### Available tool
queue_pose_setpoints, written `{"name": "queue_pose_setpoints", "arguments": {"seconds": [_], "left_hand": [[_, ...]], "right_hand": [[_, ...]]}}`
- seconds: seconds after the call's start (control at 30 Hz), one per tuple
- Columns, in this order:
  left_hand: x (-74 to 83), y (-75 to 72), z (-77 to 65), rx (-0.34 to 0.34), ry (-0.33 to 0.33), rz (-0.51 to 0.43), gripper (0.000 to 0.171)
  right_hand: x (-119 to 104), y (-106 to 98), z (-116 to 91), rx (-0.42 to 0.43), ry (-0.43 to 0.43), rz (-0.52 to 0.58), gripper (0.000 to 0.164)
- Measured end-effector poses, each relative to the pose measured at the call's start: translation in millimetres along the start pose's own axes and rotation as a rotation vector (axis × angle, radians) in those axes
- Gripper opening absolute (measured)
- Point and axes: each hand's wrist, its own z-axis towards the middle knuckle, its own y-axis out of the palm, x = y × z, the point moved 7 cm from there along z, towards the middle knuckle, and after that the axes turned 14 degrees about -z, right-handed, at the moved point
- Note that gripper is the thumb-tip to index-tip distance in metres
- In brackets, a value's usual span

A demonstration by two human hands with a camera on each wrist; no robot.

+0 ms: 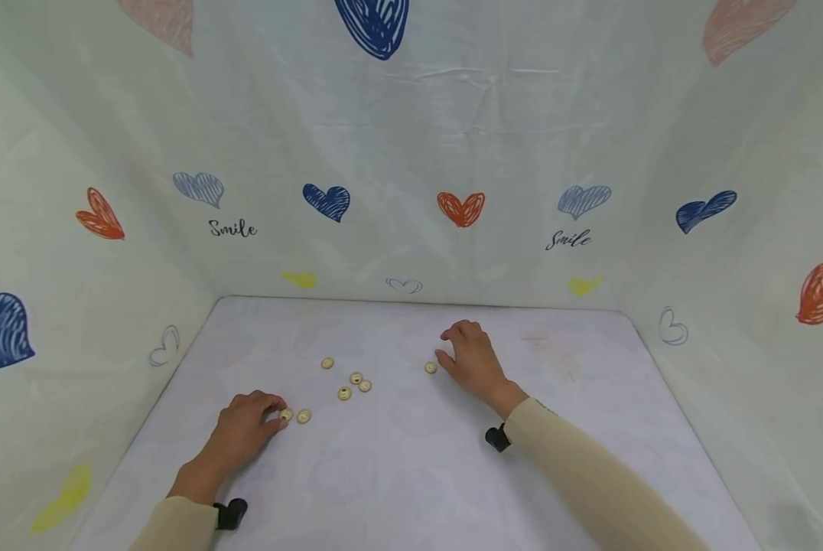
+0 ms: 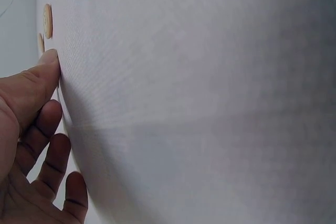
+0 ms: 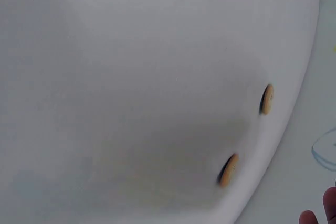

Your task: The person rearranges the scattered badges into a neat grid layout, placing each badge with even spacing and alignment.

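Note:
Small round pale wooden discs with dark marks lie on the table [image 1: 398,474]. My left hand [image 1: 242,428] pinches one wooden disc [image 1: 286,414] at the tabletop between thumb and forefinger. In the left wrist view the thumb [image 2: 37,80] hides that disc. Just right of it lies a second disc [image 1: 304,416], apart from the fingers. My right hand [image 1: 476,363] hovers right of a lone disc [image 1: 430,367], thumb and forefinger spread, holding nothing. Only its fingertips [image 3: 308,217] enter the right wrist view, at the lower right corner.
Between the hands lies a loose group of discs [image 1: 356,378], with one disc [image 1: 326,363] farther back. A white sheet [image 1: 508,252] printed with hearts and "Smile" hangs behind the table and along both sides. Black wrist cameras [image 1: 230,513] sit under both cuffs.

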Motion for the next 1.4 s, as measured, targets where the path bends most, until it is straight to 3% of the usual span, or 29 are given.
{"name": "queue_pose_setpoints", "arguments": {"seconds": [0.37, 0.7, 1.03, 1.4], "left_hand": [[-2.1, 0.6, 1.8, -0.020, -0.021, -0.006, 0.025], [-5.0, 1.2, 2.9, -0.026, -0.021, -0.012, 0.024], [-5.0, 1.4, 2.8, -0.024, -0.017, -0.018, 0.024], [-4.9, 0.5, 3.0, -0.016, -0.010, -0.020, 0.024]], "right_hand": [[-68, 11, 11, -0.032, -0.117, 0.004, 0.032], [-112, 30, 9, -0.118, -0.205, -0.031, 0.043], [-125, 48, 5, -0.182, -0.223, -0.041, 0.043], [-122, 66, 6, -0.252, -0.172, 0.060, 0.042]]}}
